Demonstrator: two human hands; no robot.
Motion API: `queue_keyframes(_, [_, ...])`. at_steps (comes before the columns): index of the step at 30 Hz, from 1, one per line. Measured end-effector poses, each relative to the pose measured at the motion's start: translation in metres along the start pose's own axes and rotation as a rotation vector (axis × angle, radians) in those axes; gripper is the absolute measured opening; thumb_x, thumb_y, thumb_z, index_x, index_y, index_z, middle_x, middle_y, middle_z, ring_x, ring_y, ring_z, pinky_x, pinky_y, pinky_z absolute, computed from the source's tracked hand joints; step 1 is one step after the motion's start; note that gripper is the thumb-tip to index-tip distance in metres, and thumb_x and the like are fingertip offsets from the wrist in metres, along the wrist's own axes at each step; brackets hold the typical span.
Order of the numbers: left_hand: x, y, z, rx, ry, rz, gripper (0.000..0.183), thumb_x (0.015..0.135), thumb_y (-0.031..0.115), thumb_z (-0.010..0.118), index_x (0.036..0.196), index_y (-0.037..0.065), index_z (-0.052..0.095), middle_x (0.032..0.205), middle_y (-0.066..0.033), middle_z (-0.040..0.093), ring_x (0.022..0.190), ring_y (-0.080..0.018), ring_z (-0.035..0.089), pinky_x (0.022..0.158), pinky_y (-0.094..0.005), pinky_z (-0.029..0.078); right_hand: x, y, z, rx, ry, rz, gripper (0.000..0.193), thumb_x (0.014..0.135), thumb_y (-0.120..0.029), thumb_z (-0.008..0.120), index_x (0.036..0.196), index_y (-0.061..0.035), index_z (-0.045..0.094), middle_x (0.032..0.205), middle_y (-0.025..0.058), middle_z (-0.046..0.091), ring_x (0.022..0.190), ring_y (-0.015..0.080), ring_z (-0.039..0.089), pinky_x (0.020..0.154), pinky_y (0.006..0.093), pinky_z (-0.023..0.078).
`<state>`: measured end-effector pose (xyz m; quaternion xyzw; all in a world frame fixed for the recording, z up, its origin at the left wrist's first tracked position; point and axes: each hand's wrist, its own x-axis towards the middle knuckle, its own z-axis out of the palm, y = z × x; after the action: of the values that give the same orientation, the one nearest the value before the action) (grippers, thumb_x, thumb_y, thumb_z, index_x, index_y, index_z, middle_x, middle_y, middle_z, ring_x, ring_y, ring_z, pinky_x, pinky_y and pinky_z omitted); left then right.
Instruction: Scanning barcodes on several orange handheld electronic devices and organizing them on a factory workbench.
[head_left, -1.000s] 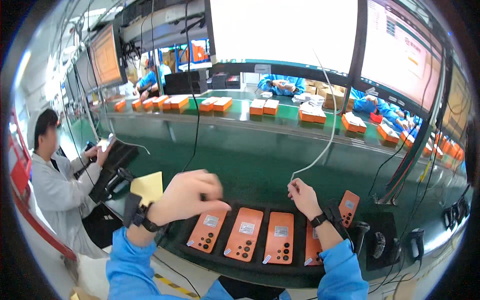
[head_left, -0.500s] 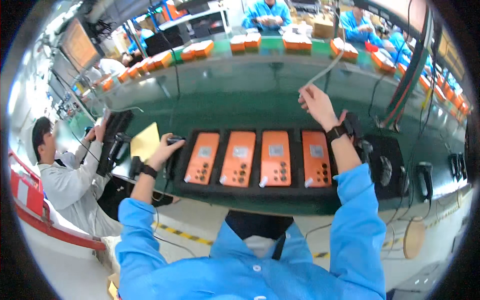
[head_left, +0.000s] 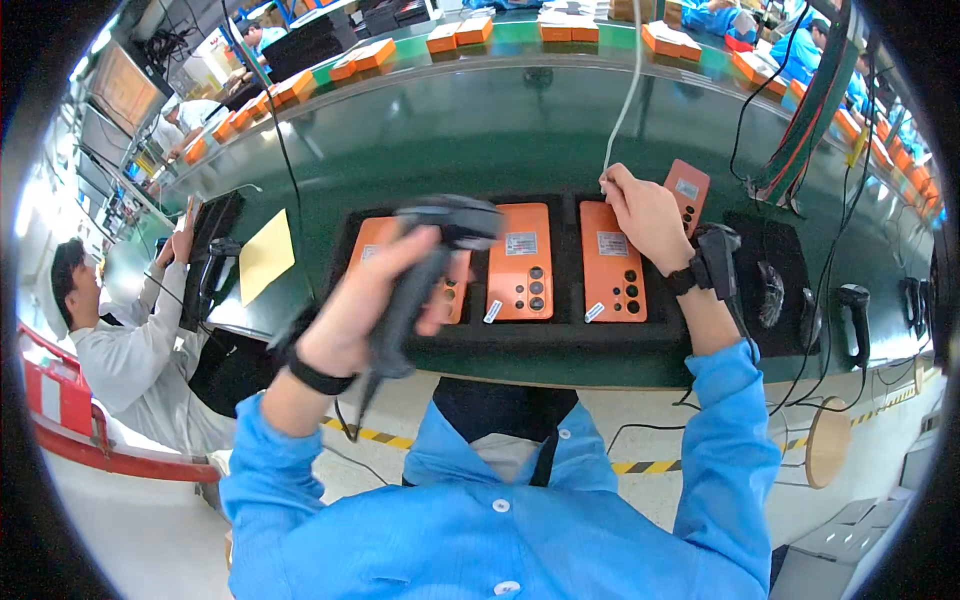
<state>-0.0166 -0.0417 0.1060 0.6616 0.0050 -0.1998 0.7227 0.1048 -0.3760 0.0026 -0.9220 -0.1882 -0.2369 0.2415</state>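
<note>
A dark handheld barcode scanner (head_left: pixel 402 300) is gripped in my left hand (head_left: pixel 345 315), blurred by motion. Its head points right, above the left part of a black foam tray (head_left: pixel 566 300). Several orange phones (head_left: pixel 520 262) lie back-up in the tray slots, each with a pale label and round camera lenses; the scanner and hand partly cover the two on the left. Beyond the rightmost tray phone, my right hand (head_left: pixel 643 215) pinches the lower end of a white cable (head_left: pixel 626 105). Past that wrist rests another orange phone (head_left: pixel 687 188), partly hidden.
Yellow paper (head_left: pixel 267 258) lies on the green bench at left, beside a person in white (head_left: pixel 145 350). More scanners (head_left: pixel 853 320) and dark foam (head_left: pixel 770 255) are at right. Orange boxes (head_left: pixel 570 28) line the far side, where people in blue sit. Black cables hang down.
My left hand has lifted the scanner from the tray's left side and brought it right, over the phones. My right hand keeps its hold on the cable. The whole view has shifted.
</note>
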Motion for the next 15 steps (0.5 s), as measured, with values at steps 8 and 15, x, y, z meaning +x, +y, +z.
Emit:
queue_keyframes(8, [0.063, -0.037, 0.108, -0.172, -0.131, -0.054, 0.047, 0.106, 0.031, 0.057, 0.143, 0.014, 0.033, 0.1, -0.0114, 0.066, 0.067, -0.0184, 0.069, 0.057, -0.0295, 0.06, 0.004, 0.003, 0.01, 0.001, 0.091, -0.024, 0.017, 0.105, -0.026, 0.052, 0.106, -0.0093, 0.057, 0.078, 0.018, 0.069, 0.074, 0.0397, 0.069, 0.064, 0.0523, 0.053])
queue_keyframes(15, [0.081, -0.047, 0.11, -0.217, -0.146, -0.138, 0.05, 0.104, 0.031, 0.06, 0.141, 0.013, 0.031, 0.094, -0.0097, 0.059, 0.058, -0.0182, 0.065, 0.052, -0.0305, 0.056, -0.005, 0.008, 0.009, -0.117, 0.169, -0.084, 0.016, 0.104, -0.024, 0.055, 0.102, -0.0086, 0.055, 0.069, 0.0144, 0.067, 0.065, 0.0356, 0.068, 0.054, 0.0483, 0.052])
